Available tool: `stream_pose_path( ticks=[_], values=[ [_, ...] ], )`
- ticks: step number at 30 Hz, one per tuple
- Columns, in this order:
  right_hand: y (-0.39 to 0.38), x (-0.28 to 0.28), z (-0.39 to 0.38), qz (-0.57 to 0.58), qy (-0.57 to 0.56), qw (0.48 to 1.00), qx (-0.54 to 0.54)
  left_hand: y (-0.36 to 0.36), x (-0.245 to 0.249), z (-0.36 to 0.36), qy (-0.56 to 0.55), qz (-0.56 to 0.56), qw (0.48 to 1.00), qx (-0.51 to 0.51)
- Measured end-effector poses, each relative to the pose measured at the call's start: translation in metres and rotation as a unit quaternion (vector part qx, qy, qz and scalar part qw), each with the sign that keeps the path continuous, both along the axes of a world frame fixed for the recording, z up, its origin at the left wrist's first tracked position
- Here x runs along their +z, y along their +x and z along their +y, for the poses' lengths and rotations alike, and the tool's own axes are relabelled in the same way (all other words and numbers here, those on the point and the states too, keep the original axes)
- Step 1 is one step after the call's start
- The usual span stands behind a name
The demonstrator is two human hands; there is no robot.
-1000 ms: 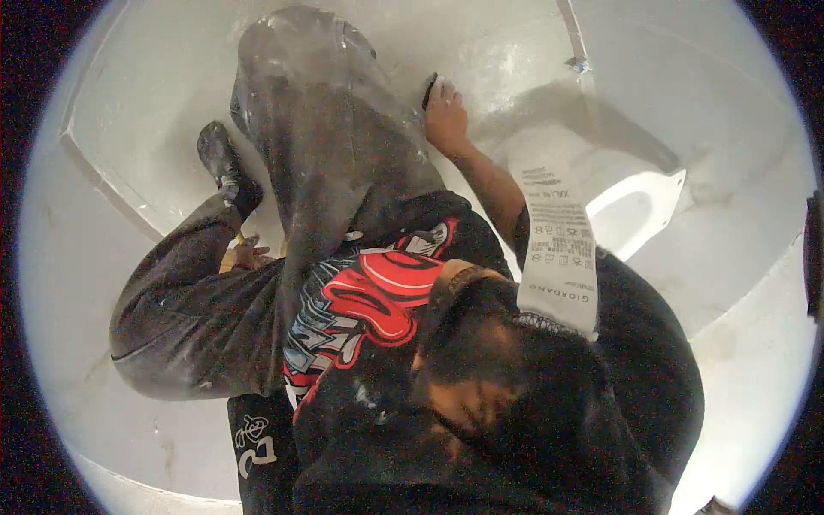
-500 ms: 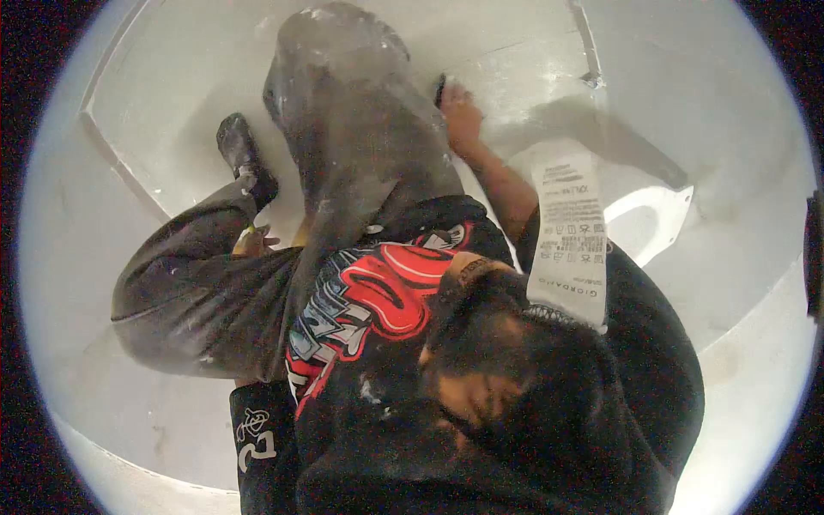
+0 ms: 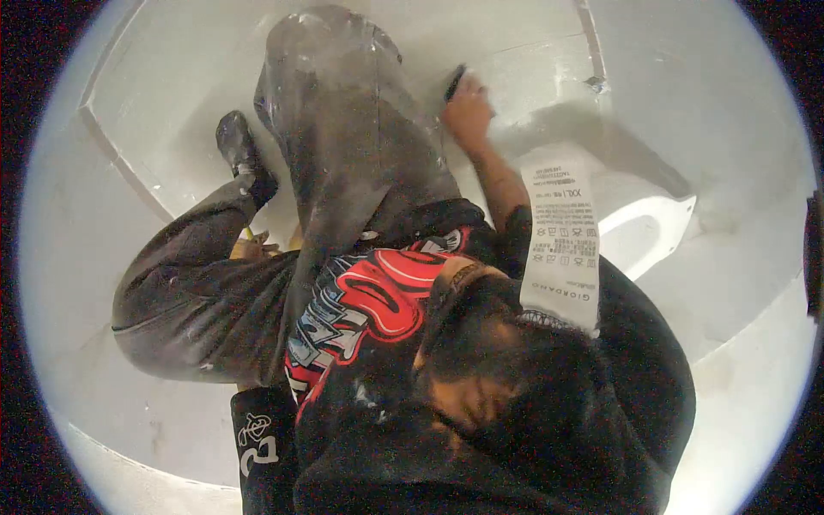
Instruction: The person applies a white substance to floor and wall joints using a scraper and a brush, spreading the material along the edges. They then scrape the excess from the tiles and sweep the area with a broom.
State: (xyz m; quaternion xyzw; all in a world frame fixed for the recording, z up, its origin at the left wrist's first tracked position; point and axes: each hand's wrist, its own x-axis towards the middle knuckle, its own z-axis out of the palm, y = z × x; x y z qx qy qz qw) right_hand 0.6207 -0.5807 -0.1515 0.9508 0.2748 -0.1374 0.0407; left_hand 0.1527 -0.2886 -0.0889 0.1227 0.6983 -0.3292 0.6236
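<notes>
Head cam, looking straight down: the right hand [image 3: 469, 110] is clamped around a small dark tool [image 3: 454, 84], pressing it flat on the white surface [image 3: 532, 69]. The tool pokes out past the fingertips on the upper left side of the grip, just beside the dusty raised knee [image 3: 330, 51]. The left hand [image 3: 250, 249] is tucked low between the legs near the shoe [image 3: 241, 154], mostly hidden. Can't tell if it's clenched.

Head-worn view, steeply downward, close, fisheye
</notes>
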Motion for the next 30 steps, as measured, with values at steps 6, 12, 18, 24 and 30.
stream_pose_path(
  ticks=[6,12,18,24,30],
  values=[
    [0.187,0.006,-0.062,-0.082,-0.068,0.988,-0.11,0.01,0.003,0.0,0.007,0.001,1.0,-0.012],
    [0.18,0.004,-0.058,-0.081,-0.116,0.985,-0.103,-0.006,0.003,-0.003,0.015,0.0,1.0,-0.009],
    [0.22,-0.014,-0.092,-0.123,-0.131,0.983,-0.039,-0.018,0.008,-0.002,0.034,0.008,0.999,-0.02],
    [0.202,-0.013,-0.069,-0.113,-0.122,0.984,-0.066,0.003,0.021,0.0,0.063,0.009,0.997,-0.049],
    [-0.003,-0.013,0.03,-0.046,0.04,0.998,-0.025,0.005,0.015,0.065,0.16,0.013,0.978,-0.132]
  ],
)
